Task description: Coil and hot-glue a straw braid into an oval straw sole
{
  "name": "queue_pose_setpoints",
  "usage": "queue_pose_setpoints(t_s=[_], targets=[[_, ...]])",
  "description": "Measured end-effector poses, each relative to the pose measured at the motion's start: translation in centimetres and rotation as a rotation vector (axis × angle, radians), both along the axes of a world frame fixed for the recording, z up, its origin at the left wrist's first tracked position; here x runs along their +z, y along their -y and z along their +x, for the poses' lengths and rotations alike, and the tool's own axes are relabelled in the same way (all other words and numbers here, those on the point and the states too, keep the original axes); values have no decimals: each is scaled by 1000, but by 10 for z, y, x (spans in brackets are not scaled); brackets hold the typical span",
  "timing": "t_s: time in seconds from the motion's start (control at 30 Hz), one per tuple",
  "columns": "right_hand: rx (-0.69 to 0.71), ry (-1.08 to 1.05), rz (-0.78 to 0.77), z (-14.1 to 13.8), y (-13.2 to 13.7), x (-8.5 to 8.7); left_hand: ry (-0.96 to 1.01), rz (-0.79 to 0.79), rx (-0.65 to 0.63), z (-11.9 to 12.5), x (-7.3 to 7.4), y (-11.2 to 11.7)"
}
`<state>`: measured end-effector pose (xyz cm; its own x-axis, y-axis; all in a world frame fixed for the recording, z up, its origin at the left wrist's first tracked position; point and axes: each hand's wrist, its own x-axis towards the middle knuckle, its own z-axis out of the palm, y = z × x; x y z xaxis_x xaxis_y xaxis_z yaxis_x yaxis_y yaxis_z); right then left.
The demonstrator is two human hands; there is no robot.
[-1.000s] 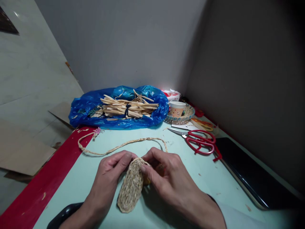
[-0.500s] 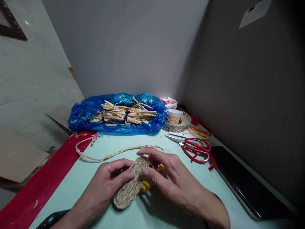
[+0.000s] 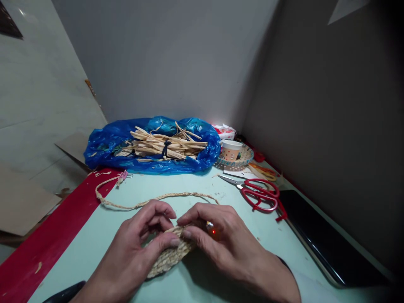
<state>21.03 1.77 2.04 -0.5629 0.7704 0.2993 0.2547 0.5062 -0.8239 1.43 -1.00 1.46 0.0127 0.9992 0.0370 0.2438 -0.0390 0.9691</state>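
Observation:
An oval piece of coiled, braided straw is tilted between my hands low in the middle of the view. My left hand grips its left side, the thumb lying across the face and the fingers bent behind the top edge. My right hand pinches the upper right end between thumb and fingers. Behind the right fingers, a small orange thing with a red light shows, mostly hidden. A plaited straw cord curves over the table behind both hands, with a pink clip at its far left end.
Scissors with red handles lie at the right, beside a large black flat device. A blue plastic bag at the back holds a tied straw bundle. A paper cup stands in a woven tray.
The straw oval has tipped, its face now foreshortened. My fingers have drawn closer together at its top edge. The yellow thing behind it is now mostly covered. The camera view has shifted slightly.

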Motion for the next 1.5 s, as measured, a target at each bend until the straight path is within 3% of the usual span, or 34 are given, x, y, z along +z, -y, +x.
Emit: queue_pose_setpoints(t_s=[0.17,0.37,0.5,0.6,0.93,1.07,1.23,1.37,1.5], targets=[[-17,26,-15,-1,3,-1,-46,-2,66,2,-2,3],[26,25,-69,3,-5,6,-3,17,7,-2,2,-1],[89,-53,-50,4,-6,7,-31,53,65,-7,1,-3],[59,-59,-85,3,-6,4,-19,52,86,-9,-2,-4],[80,-31,-185,0,-3,-3,70,-57,49,-7,-3,-5],[45,-117,-221,0,-5,-4,236,-97,84,-6,0,-5],[-118,-363,-294,-5,-9,-6,594,-107,152,-7,4,-4],[-231,-402,-205,-9,-10,-11,678,-196,117,1,3,-5],[-207,-255,-5,-5,-5,-7,666,-194,117,7,5,-5]])
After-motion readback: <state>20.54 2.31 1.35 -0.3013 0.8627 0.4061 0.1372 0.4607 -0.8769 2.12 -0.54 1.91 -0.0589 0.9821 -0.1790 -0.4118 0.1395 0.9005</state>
